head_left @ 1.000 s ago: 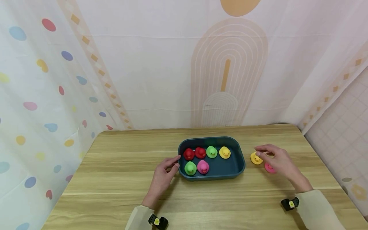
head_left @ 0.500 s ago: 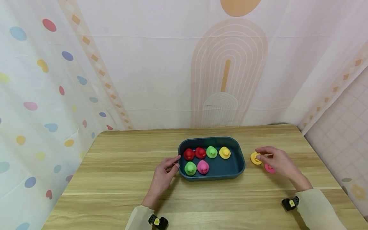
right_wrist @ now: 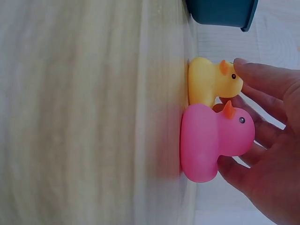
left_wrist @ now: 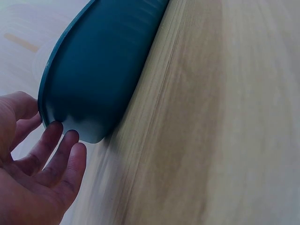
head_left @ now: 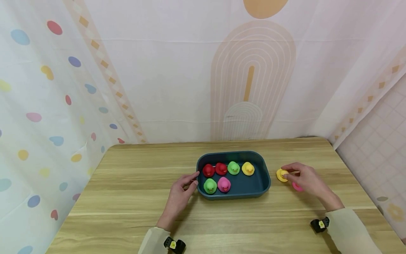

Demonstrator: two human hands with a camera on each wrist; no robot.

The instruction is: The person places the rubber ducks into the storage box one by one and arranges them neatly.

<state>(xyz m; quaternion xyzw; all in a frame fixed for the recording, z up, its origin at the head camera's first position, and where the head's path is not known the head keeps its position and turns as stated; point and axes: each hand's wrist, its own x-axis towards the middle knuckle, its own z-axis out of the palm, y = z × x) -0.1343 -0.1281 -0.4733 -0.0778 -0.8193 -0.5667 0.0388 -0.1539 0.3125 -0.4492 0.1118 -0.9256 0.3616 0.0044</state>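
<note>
A dark blue-green tray point(head_left: 244, 195) stands on the table with several rubber ducks inside. Against its left end rests my left hand point(head_left: 179, 195), fingers loosely bent, tips touching the rim and outer wall in the left wrist view point(left_wrist: 42, 173). Right of the tray, my right hand point(head_left: 304, 178) pinches the head of a yellow rubber duck point(head_left: 280, 175); the thumb lies on the head in the right wrist view, other fingers partly hidden behind. A pink rubber duck point(right_wrist: 199, 145) stands beside it under the hand, mostly covered in the head view.
In the tray sit two red ducks point(head_left: 208, 170), two green ducks point(head_left: 210, 186), one pink duck point(head_left: 224, 184) and one yellow duck point(head_left: 248, 168). The wooden table point(head_left: 127, 197) ends at a patterned curtain point(head_left: 168, 88) behind.
My right hand has shifted slightly, its fingers closing around the yellow duck's head. The pink duck is a little more covered. The left hand and tray have stayed put.
</note>
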